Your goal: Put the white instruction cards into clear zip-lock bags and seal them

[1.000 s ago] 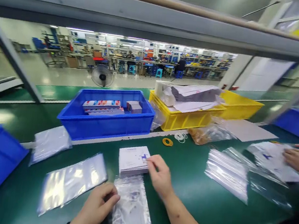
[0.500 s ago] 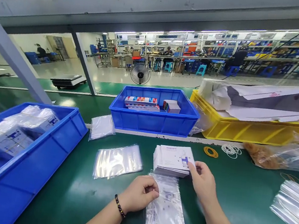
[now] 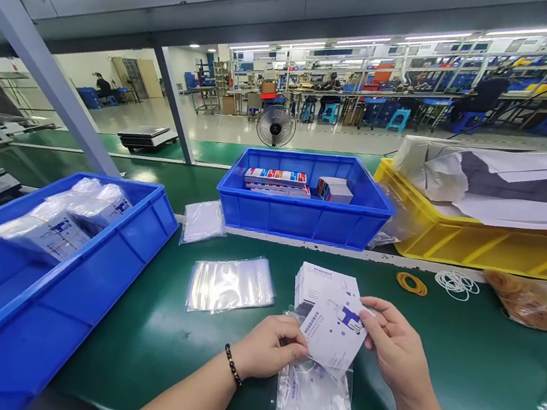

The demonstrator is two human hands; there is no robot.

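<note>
My right hand (image 3: pixel 393 345) pinches the right edge of a white printed booklet (image 3: pixel 337 331) with a blue figure on it. The booklet is tilted above the mouth of a clear plastic bag (image 3: pixel 317 406), in which similar white booklets lie. My left hand (image 3: pixel 277 347), wearing a dark bead bracelet (image 3: pixel 233 364), is closed at the upper left edge of this bag, its fingertips beside the booklet's left corner and partly hidden. Right behind, a stack of booklets (image 3: pixel 327 279) lies on the green table, partly covered by the held one.
Flat clear bags (image 3: pixel 233 285) lie left of the stack. A blue bin (image 3: pixel 109 264) with wrapped packs stands left; another blue bin (image 3: pixel 302 219) with small boxes stands behind. Yellow bands (image 3: pixel 411 284), white bands (image 3: pixel 457 284) and a yellow bin (image 3: pixel 489 250) are at right.
My right hand has lifted a booklet off the stack and brought it toward the bag's mouth, turning it. My left hand stays at the bag. The whole view has shifted slightly.
</note>
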